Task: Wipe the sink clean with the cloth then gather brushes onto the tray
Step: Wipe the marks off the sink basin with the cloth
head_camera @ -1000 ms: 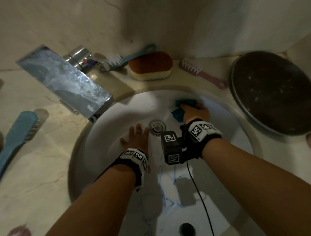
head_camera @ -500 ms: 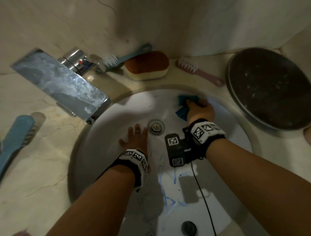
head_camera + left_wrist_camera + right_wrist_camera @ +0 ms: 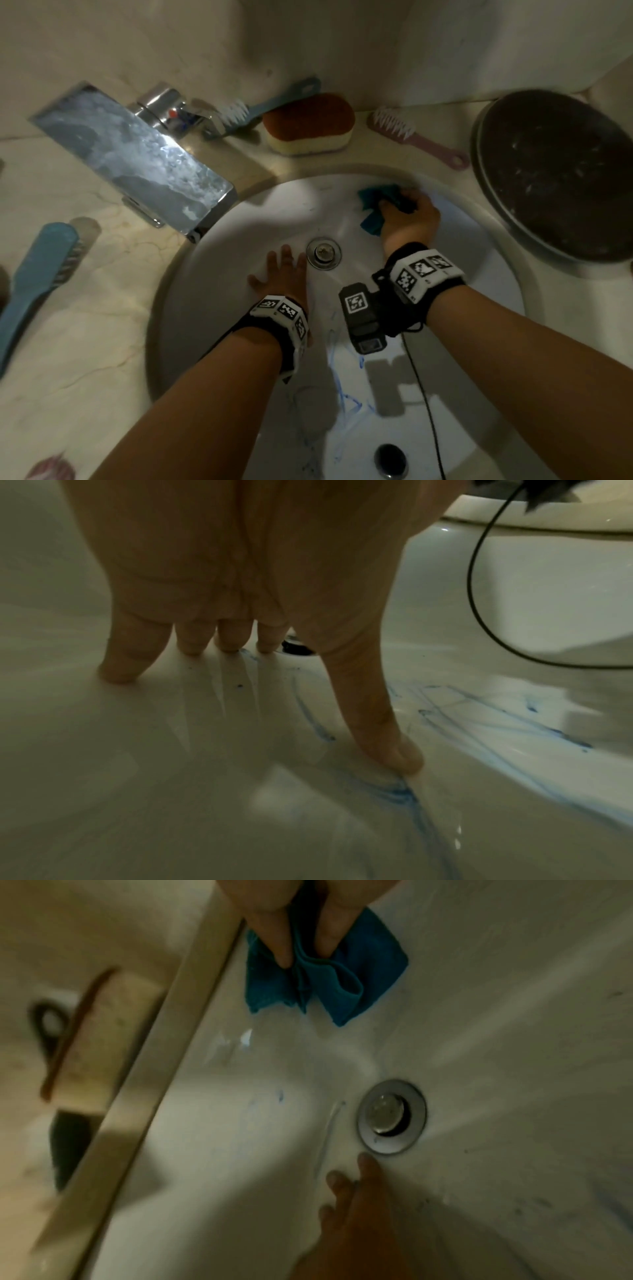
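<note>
I find no word, brand or number that I can read anywhere here. The only signs are the black-and-white square code markers on my two wristbands (image 3: 279, 308) (image 3: 423, 270) and on the small black camera block (image 3: 358, 303) strapped at my right wrist; they are patterns, not letters. The blue streaks (image 3: 346, 394) on the near wall of the sink (image 3: 496, 308) spell nothing.

Bare forearms; each wrist wears a black strap with white blocks printed in black square markers (image 3: 423, 270), right one carrying a black camera box (image 3: 363, 317) with thin black cable (image 3: 424, 394).
</note>
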Available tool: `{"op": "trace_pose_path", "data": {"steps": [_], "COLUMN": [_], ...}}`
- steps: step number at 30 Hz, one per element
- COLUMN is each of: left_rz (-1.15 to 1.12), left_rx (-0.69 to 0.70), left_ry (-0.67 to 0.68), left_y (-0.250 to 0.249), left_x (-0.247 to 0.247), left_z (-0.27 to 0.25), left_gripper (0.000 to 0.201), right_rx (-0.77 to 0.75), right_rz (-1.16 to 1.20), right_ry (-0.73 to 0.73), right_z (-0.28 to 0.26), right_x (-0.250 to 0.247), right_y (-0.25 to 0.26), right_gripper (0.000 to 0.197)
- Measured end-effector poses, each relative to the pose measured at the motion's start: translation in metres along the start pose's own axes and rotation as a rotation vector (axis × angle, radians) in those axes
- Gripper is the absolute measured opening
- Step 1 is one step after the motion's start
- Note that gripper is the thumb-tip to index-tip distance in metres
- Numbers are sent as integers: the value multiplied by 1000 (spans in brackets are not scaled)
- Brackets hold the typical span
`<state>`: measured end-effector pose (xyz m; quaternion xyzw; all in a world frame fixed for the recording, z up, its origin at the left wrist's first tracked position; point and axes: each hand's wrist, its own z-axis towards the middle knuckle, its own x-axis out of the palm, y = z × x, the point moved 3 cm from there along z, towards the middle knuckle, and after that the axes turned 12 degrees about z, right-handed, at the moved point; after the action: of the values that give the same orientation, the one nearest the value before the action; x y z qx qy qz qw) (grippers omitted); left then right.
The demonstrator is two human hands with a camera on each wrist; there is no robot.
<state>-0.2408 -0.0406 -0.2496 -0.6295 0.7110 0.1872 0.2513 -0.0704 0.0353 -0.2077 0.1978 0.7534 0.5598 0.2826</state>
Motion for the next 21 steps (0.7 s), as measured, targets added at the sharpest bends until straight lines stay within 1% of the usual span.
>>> {"op": "trace_pose_path", "data": {"steps": [2, 4, 6, 8, 9, 11, 14, 15, 16, 18, 20, 21], "left_rz": [-15, -37, -46, -35, -35, -47, -54, -57, -60, -67, -84, -90], "left_rx": [-1, -7, -14, -15, -12, -5, -3, -3, -4, -8, -11, -13], "left_ry": [-10, -31, -32, -24, -22, -22, -24, -23, -21, -20, -26, -32], "left_y": [0, 1, 1, 1, 1, 1, 2, 2, 2, 1, 2, 2], "left_x": [1, 1, 2, 2, 2, 2, 2, 1, 1, 0, 0, 0], "left_z": [2, 5, 8, 8, 8, 6, 5, 6, 6, 7, 8, 8], "left_gripper": [118, 105, 102, 105, 106, 107, 108, 108, 108, 103, 95, 92], "right_rx": [-37, -35, -109, -188, -219, -240, -205, -225, -264, -325, -326, -333], "right_rz": [-110, -127, -171, -205, -206, -192, -125, -133, -171, -238, -262, -270], "right_ry": [107, 174, 268, 366, 391, 383, 334, 339, 372, 510, 656, 698], "right_z": [-10, -21, -31, -38, -39, -37, -32, -33, -35, -44, -56, -59], "right_x": [17, 32, 43, 46, 45, 41, 38, 39, 42, 52, 62, 65], "right_y": [-4, -8, -10, -10, -7, -5, -3, -4, -3, -5, -8, -9], "right_gripper": [26, 30, 30, 28, 27, 25, 22, 22, 22, 25, 29, 31]}}
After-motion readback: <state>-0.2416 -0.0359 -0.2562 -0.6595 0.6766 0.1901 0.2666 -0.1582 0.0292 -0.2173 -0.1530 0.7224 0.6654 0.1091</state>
